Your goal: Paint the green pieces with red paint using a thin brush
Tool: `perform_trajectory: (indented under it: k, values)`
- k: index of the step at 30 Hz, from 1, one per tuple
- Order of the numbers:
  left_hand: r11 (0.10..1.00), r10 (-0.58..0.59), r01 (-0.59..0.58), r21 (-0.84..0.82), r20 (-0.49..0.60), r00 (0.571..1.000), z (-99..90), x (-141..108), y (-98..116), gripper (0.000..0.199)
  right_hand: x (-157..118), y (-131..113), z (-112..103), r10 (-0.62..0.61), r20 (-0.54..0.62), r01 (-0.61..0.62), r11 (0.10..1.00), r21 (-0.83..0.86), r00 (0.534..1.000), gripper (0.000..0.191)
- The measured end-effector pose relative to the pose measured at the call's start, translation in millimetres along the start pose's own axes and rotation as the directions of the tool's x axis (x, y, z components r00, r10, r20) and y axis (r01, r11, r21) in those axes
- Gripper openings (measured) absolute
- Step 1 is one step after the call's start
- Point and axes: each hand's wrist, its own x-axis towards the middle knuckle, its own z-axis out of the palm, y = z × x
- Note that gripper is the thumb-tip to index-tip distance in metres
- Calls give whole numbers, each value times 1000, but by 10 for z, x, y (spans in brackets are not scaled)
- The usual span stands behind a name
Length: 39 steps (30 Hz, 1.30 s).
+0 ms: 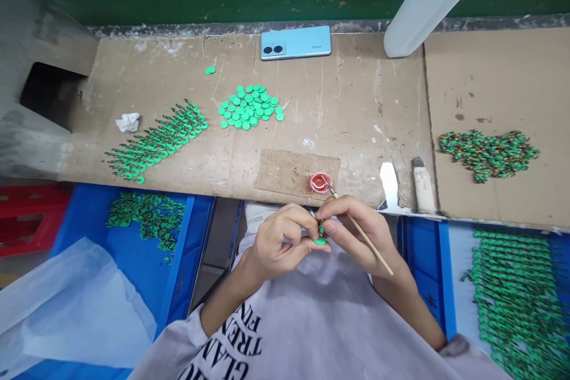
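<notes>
My left hand (281, 238) pinches a small green piece (320, 240) close to my chest. My right hand (356, 236) touches the same piece with its fingertips while gripping a thin wooden brush (363, 231). The brush tip reaches into a small red paint cap (319, 181) that stands on a cork mat (289, 171) at the table's near edge. Both hands meet just below that edge.
Rows of green pieces (155, 141) lie at left, a cluster of green discs (249, 107) mid-table, a heap of green pieces (490, 153) at right. A blue phone (296, 43) lies at the back. Blue bins (187, 249) with more pieces flank my lap. A crumpled tissue (128, 122) sits left.
</notes>
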Motion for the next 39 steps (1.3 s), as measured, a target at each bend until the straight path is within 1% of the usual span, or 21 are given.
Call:
perform_trajectory:
  k: [3,7,12,15,21,33,39]
  values:
    - [999,7,-8,36,14,1000,-4,7,9,53,-17,-29,-10,40,-10,-40,999,33,999,8]
    - [996,32,-35,76,42,999,-17,14,22,50,-33,-25,-14,39,-10,-39,997,65,999,9]
    - [994,52,-56,89,50,997,-28,22,36,50,-32,-12,-11,38,-5,-38,998,47,999,12]
    - [995,50,-53,86,46,998,-28,25,35,50,-24,-26,-11,27,-4,-27,999,39,1000,13]
    - [996,55,-57,63,22,998,-20,12,21,50,-20,-51,2,45,-4,-45,999,13,999,13]
    - [999,31,-31,24,0,1000,-10,0,0,50,-7,-51,1,51,-2,-51,999,-13,999,8]
    - [1000,24,-24,21,-18,1000,2,-7,-7,50,1,-58,12,65,0,-65,997,-37,998,11]
